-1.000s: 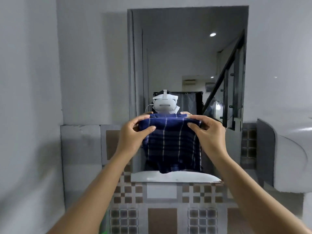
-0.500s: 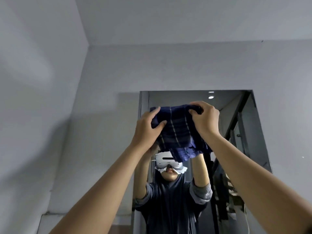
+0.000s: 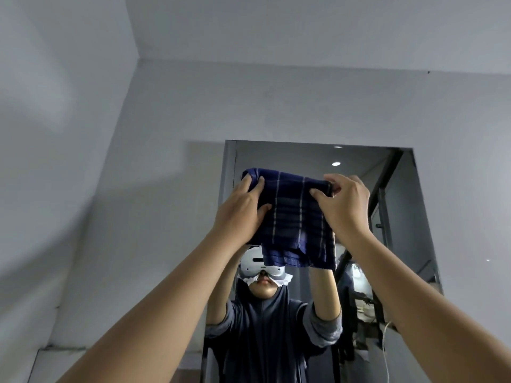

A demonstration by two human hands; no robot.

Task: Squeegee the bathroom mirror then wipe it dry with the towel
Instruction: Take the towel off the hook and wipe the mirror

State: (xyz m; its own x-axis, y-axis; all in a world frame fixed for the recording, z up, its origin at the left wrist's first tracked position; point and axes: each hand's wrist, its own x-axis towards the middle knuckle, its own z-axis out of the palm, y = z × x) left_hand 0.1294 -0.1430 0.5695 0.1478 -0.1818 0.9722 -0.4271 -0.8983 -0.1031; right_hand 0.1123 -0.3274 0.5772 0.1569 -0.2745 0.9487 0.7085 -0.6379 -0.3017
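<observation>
Your left hand [image 3: 243, 214] and right hand [image 3: 344, 205] each pinch an upper corner of the towel [image 3: 294, 219], fingers closed over the folded top edge with thumbs on the near side. The cloth hangs folded between them, high up in front of the upper part of the mirror [image 3: 398, 217]; whether it already touches the glass cannot be told from here.

To dry well, flatten the towel against the glass under both palms rather than holding it by the corners, start at the top edge and draw straight down in overlapping passes, so drips run into glass you have yet to wipe. Keep the pressure even and turn to a dry face once the cloth dampens.

The glass looks clear, with no streaks or drops that can be made out. The mirror sits on a plain pale wall [image 3: 304, 106], which meets a side wall [image 3: 69, 134] at your left and the ceiling [image 3: 304, 23] above. No squeegee is in view.
</observation>
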